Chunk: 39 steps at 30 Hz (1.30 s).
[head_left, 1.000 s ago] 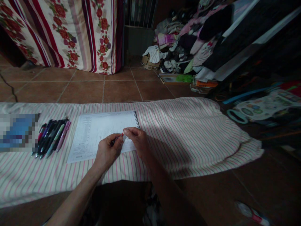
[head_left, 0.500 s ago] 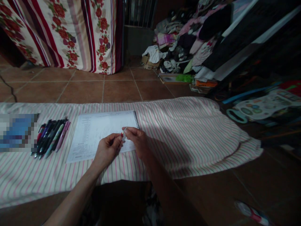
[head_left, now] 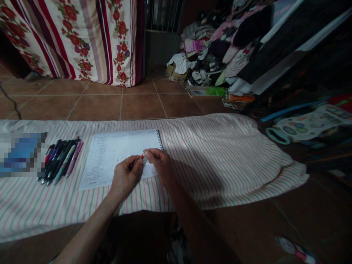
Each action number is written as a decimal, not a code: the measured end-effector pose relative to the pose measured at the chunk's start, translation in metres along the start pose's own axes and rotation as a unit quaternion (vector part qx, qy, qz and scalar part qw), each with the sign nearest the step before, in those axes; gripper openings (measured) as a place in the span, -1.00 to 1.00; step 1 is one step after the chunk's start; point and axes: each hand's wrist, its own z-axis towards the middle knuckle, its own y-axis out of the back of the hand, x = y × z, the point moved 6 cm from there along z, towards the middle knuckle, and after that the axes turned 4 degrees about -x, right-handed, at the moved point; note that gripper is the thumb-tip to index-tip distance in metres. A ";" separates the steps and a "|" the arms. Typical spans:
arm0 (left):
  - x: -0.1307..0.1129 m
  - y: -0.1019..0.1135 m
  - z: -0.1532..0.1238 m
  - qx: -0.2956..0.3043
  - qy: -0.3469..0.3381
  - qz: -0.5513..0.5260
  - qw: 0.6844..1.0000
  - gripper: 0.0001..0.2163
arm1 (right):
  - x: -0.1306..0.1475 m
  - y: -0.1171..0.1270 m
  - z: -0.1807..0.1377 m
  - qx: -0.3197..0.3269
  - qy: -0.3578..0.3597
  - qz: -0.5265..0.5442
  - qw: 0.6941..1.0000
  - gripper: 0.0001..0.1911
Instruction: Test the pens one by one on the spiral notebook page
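Above a spiral notebook (head_left: 118, 150), both hands meet near its lower right part. My left hand (head_left: 126, 172) is closed in a pinch around a small, slim piece with a red end (head_left: 142, 156), possibly part of a pen. Most of that piece is covered by the fingers. Just to its right, my right hand (head_left: 161, 163) pinches with thumb and forefinger at the red end; what sits between those fingertips is too small to make out. Lines of print or writing cover the notebook's page. Left of the notebook lies a bunch of several pens (head_left: 60, 161).
A striped cloth (head_left: 214, 154) covers the low surface under the notebook. At the far left lies a blurred-out blue item (head_left: 22, 154). Beyond are a tiled floor (head_left: 137, 102), a floral curtain (head_left: 93, 40) and a heap of clothes (head_left: 214, 47). A bottle-like object (head_left: 294, 249) lies lower right.
My right fingertips have shifted slightly, and the small shiny bit that showed at them is now mostly hidden. The notebook and pens stay where they were.
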 end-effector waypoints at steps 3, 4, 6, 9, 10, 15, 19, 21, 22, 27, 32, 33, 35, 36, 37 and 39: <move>0.000 -0.002 0.000 0.015 0.019 -0.026 0.999 -0.67 | 0.001 -0.001 -0.002 0.023 -0.008 0.030 0.999 -0.66; 0.000 -0.002 0.000 0.020 0.025 -0.033 0.999 -0.67 | 0.002 0.000 -0.003 0.026 -0.013 0.037 0.999 -0.66; 0.000 -0.003 0.000 0.025 0.029 -0.037 0.999 -0.67 | 0.003 0.001 -0.004 0.025 -0.019 0.042 0.999 -0.69; 0.000 -0.003 0.000 0.024 0.021 -0.019 0.999 -0.68 | 0.004 0.002 -0.003 0.020 -0.017 0.038 0.999 -0.72; 0.000 -0.003 0.000 0.022 0.017 -0.011 1.000 -0.68 | 0.003 0.002 -0.003 0.016 -0.016 0.035 0.999 -0.73; -0.006 0.001 -0.002 -0.005 -0.014 0.038 0.999 -0.71 | 0.002 0.003 -0.001 -0.015 -0.004 0.011 1.000 -0.74; -0.009 0.002 -0.002 -0.016 -0.011 0.034 0.999 -0.72 | 0.002 0.002 -0.002 -0.014 -0.009 -0.005 1.000 -0.70; -0.007 0.000 -0.002 -0.006 0.007 0.001 1.000 -0.70 | 0.001 0.002 -0.003 -0.002 -0.026 0.013 1.000 -0.67; -0.006 -0.001 -0.002 0.000 0.018 -0.020 1.000 -0.70 | 0.001 0.001 -0.004 0.005 -0.032 0.024 0.999 -0.66; 0.000 -0.004 -0.001 0.016 0.040 -0.065 0.997 -0.69 | 0.002 0.000 -0.005 0.014 -0.033 0.043 0.998 -0.69; -0.003 0.000 -0.001 -0.001 -0.007 0.021 1.000 -0.71 | 0.004 0.002 -0.004 -0.009 -0.020 0.026 0.999 -0.74; -0.004 0.001 -0.001 -0.007 -0.014 0.036 0.999 -0.72 | 0.004 0.002 -0.003 -0.010 -0.017 0.023 1.000 -0.75; -0.006 0.002 -0.001 -0.011 -0.020 0.051 0.998 -0.72 | 0.003 0.002 -0.003 -0.010 -0.019 0.021 1.000 -0.74; -0.007 0.002 -0.001 -0.010 -0.021 0.053 0.998 -0.72 | 0.002 0.002 -0.004 -0.006 -0.024 0.026 0.999 -0.73; -0.007 0.002 -0.001 -0.008 -0.021 0.052 0.998 -0.72 | 0.001 0.002 -0.004 -0.001 -0.031 0.034 0.999 -0.72; -0.006 0.001 -0.001 -0.005 -0.016 0.037 0.999 -0.71 | -0.001 0.000 -0.005 0.016 -0.047 0.055 0.997 -0.67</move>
